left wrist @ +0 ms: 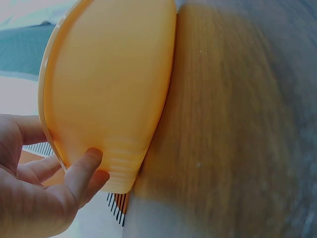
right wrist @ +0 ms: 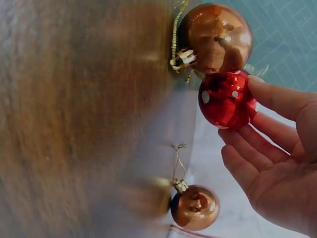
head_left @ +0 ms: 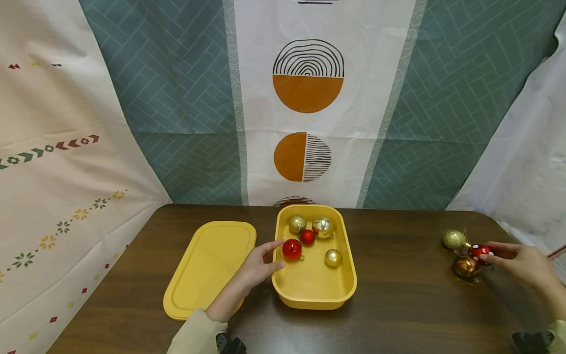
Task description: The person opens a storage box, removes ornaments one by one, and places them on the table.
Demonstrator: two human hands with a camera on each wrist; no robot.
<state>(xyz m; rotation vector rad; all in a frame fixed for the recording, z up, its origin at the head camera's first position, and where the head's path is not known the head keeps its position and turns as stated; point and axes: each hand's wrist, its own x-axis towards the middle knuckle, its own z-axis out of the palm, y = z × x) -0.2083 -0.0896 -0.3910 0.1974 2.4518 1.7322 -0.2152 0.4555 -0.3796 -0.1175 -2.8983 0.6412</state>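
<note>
In the head view, my left hand (head_left: 258, 263) is at the left rim of a yellow plastic container (head_left: 314, 303); the left wrist view has its fingers on both sides of the wall, gripping it. Inside lie a shiny red ball ornament (head_left: 292, 249), a smaller red one (head_left: 307, 237) and several gold ones, such as a glossy gold ball (head_left: 323, 227). Far right, my right hand (head_left: 523, 263) pinches a red ball ornament with white dots (right wrist: 225, 101). Touching or very near it is a copper ball ornament (right wrist: 215, 37); a glittery gold-green ball (head_left: 454, 241) sits just behind.
A yellow lid (head_left: 208, 270) lies flat on the dark wooden table (head_left: 398, 285), left of the container. Another copper ornament (right wrist: 195, 207) with a gold string shows low in the right wrist view. Patterned cloth (head_left: 181, 98) hangs behind the table and along both sides.
</note>
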